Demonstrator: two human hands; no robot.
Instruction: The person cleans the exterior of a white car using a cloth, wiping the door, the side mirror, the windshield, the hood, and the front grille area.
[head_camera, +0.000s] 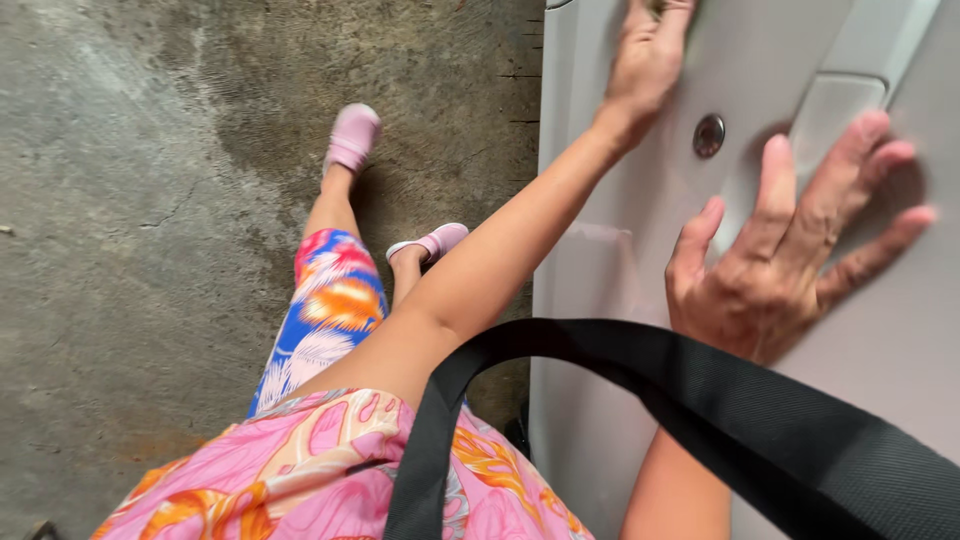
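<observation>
On the silver car door (620, 300) at right: right hand (780, 270) lies flat, fingers spread and apart, fingertips over the door handle (835, 110), clamped on nothing. Left hand (648, 60) sits further up the panel at the far edge, palm down; whether it grips something there I cannot tell, top is cropped. Round keyhole (709, 135) sits between the two hands. Looks like pushing or bracing the door; a pull would need fingers hooked under the handle. Black strap (700, 400) crosses near. Left: stained concrete floor (130, 250), pink shoes (352, 138), floral clothes (330, 470).
</observation>
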